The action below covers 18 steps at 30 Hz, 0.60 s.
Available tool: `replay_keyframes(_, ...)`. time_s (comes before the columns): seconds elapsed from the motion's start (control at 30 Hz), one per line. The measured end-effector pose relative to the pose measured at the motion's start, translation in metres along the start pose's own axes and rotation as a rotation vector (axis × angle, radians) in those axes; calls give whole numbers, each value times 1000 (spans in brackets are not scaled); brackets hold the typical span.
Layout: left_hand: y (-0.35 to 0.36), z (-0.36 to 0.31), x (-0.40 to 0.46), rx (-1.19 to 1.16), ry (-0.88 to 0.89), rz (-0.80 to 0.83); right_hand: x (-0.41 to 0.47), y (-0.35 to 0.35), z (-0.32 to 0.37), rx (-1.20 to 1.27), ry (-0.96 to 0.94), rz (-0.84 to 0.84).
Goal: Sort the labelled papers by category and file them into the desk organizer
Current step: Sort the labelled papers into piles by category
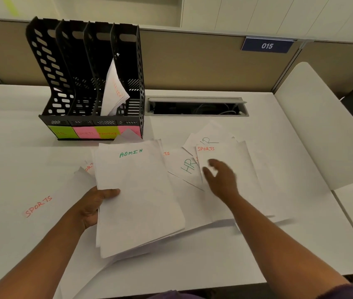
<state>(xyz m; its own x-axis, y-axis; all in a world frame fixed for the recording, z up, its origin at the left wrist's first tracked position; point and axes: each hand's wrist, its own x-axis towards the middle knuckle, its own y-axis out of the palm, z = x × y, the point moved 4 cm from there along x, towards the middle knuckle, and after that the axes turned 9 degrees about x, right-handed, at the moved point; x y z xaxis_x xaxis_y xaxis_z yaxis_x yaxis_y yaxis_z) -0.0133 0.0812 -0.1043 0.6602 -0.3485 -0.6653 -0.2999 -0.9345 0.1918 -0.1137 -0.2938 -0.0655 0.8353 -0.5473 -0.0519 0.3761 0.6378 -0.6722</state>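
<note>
Sorting is the step in hand, judging by the spread: most sheets lie loose on the bench (225, 262), and only a few folded ones stand in the desk organizer (89, 83), in its rightmost slot, well beyond both hands. The left hand (93, 207) pinches the near-left edge of a stack topped by the ADMIN sheet (136, 190), thumb on top, fingers curled under. The right hand (220, 178) hovers spread over the SPORTS sheet (231, 182), fingers relaxed and holding nothing; whether it touches the paper cannot be told. Between the two hands lies an HR sheet (185, 169), partly tucked under its neighbours. Another SPORTS-marked sheet (39, 206) lies apart, out beyond the left hand.

The next move probably calls for the right hand to slide or lift the sheet beneath it onto a like pile, or to steady the stack so the left can carry it to a slot. The coloured labels (94, 132) on the organizer's front are partly hidden by paper corners, so they would need checking.

Room is good: bare bench lies right of the right hand, up to a raised white divider (322, 126). An open cable trough (197, 106) sits beyond the right hand; loose sheets pushed forward could catch there. The near bench edge is close under the forearms, and the stack's lower corner lies near it.
</note>
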Motion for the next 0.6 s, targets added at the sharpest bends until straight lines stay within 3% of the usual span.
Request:
replay_keyframes(0.07,11,3,-1,-2,9,32,-17,21,22,500,163,211)
replay_keyframes(0.13,26,5,-2,14,31,44,-25,34,33,783,382,379)
replay_keyframes(0.27,51,1,-5,53,89,6,-28,45,29,701,494,563)
replay_keyframes(0.37,65,-6,-10,195,165,-21,-28,41,17,643,525,577)
replay_keyframes(0.43,64,-10,-11,572,257,-129,-21,30,7,641,510,464)
replay_keyframes(0.53,54,3,0,1461,243,-336,-6,7,-11,622,495,283)
replay_keyframes(0.6,52,20,6,1681,184,-282,1,-3,-20,640,514,216)
